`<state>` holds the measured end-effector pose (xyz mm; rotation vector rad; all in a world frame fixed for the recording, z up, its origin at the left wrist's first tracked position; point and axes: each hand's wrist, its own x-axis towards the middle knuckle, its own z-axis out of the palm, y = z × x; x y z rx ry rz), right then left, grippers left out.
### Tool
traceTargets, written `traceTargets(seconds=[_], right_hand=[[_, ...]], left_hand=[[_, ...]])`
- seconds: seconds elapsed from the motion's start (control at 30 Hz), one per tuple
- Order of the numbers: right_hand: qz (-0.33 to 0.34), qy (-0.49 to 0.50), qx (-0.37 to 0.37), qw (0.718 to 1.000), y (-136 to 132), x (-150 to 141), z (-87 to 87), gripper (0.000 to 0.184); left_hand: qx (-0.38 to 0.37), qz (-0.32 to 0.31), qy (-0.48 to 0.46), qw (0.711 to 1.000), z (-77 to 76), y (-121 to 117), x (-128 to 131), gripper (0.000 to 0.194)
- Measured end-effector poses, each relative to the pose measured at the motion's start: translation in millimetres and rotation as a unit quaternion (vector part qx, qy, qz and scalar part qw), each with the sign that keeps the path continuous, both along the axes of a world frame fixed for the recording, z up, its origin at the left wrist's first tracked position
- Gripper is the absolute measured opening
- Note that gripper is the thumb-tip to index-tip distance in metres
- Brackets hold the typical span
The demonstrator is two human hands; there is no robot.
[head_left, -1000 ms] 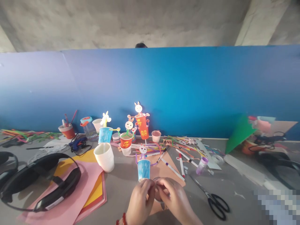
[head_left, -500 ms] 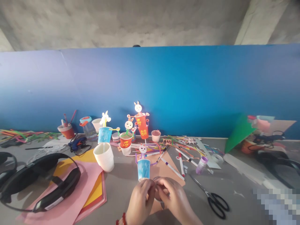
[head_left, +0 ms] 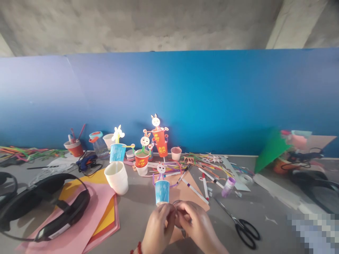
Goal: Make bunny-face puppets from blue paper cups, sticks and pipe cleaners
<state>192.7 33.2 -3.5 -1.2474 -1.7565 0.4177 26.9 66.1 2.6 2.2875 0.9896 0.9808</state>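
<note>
My left hand [head_left: 160, 220] and my right hand [head_left: 194, 220] meet close together, fingertips pinched at a small spot between them. What they pinch is hidden by the fingers. Partly covered behind them is a grey ring-shaped thing [head_left: 183, 233], perhaps a tape roll. Just beyond my left fingers stands a blue-coloured paper cup [head_left: 162, 192]. A white rabbit head [head_left: 161, 168] rises above that cup, with purple pipe-cleaner arms at its sides. An orange-brown paper sheet [head_left: 185, 190] lies beneath the cup and hands.
Scissors [head_left: 238, 222], markers [head_left: 195, 191] and a purple-capped bottle [head_left: 228, 187] lie to the right. Stacked white cups [head_left: 116, 178], a headset [head_left: 53, 208] and coloured paper [head_left: 103, 197] are on the left. Decorated rabbit cups [head_left: 160, 139] and pipe cleaners [head_left: 212, 165] line the blue partition [head_left: 212, 102].
Both hands keep nearly the same pinched pose at the same spot. The view has shifted very slightly; the objects on the table have not visibly moved.
</note>
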Motion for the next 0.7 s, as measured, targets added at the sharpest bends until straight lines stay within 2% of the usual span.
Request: traceTargets(seconds=[0.2,0.43,0.7], right_hand=[[-0.023,-0.031,0.033,0.999,0.3,-1.2,0.3,0.023],[-0.013,-0.016,0.019,1.0,-1.3,-1.2,1.9,0.021],[-0.02,-0.011,0.015,1.0,1.6,0.1,0.4,0.019]], left_hand=[[0.014,0.008,0.012,1.0,0.1,-0.9,1.6,0.022],[0.023,0.007,0.009,1.0,0.8,-0.8,1.8,0.022],[-0.014,0.01,-0.009,1.0,5.1,-0.6,3.3,0.021]])
